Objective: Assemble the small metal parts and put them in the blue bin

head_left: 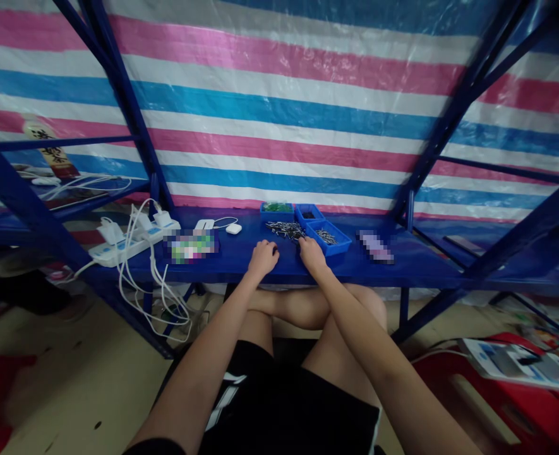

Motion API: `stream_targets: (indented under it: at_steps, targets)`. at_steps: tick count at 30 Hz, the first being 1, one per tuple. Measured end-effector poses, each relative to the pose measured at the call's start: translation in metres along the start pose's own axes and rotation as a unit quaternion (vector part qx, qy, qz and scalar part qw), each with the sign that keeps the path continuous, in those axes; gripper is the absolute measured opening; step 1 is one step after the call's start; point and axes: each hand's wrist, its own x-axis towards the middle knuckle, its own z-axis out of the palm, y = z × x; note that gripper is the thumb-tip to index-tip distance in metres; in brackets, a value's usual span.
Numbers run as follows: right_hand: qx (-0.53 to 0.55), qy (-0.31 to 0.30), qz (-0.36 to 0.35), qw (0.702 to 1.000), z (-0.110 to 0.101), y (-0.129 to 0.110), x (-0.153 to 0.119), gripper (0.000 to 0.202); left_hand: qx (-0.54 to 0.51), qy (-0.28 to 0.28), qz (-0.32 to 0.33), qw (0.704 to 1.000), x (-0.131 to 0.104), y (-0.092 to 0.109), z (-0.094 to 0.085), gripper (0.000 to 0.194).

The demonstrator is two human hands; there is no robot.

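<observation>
My left hand (263, 257) rests at the front of the blue table, its fingers curled together; a small dark spot shows at the fingertips, too small to name. My right hand (311, 254) is at the near edge of a pile of small black and silver pieces (283, 229), fingers bent and pinched. What it holds, if anything, is hidden. Right beside it stands a blue tray (340, 248) with silver, pin-like pieces. Behind are a smaller blue tray (307, 210) with dark pieces and another blue tray (277, 215) with green pieces.
On the left lie a white power strip (132, 243) with plugs and looping white cables (153, 297), a blurred-out phone-like item (191, 246) and a small white case (233, 228). A second blurred item (376, 246) lies at right. Blue frame posts (118, 95) flank the table.
</observation>
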Motion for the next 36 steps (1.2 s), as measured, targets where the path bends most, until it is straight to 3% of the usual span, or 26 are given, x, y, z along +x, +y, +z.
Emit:
stream_targets:
  at_steps: [4, 8, 14, 23, 30, 36]
  targets:
    - [0.09, 0.047, -0.027, 0.994, 0.005, 0.003, 0.007, 0.033, -0.007, 0.007, 0.006, 1.0, 0.0, -0.001, 0.0, 0.024]
    - [0.263, 0.095, -0.044, 0.959, 0.009, -0.001, 0.007, 0.033, -0.033, 0.008, 0.009, 0.999, 0.001, -0.002, 0.0, 0.025]
    - [0.442, 0.027, -0.013, 0.896, 0.01, -0.01, 0.001, 0.017, -0.079, -0.002, 0.04, 0.996, 0.001, -0.002, -0.002, 0.028]
    - [0.392, 0.027, 0.015, 0.92, 0.01, -0.01, -0.002, 0.011, -0.092, -0.015, 0.049, 0.994, 0.001, -0.003, -0.003, 0.025]
    - [0.333, -0.009, 0.002, 0.943, 0.011, -0.013, -0.003, 0.011, -0.087, -0.022, 0.032, 0.995, 0.002, -0.003, -0.003, 0.024]
    - [0.321, -0.017, 0.006, 0.947, 0.013, -0.012, -0.002, 0.013, -0.072, -0.026, 0.038, 0.996, 0.003, -0.003, -0.001, 0.025]
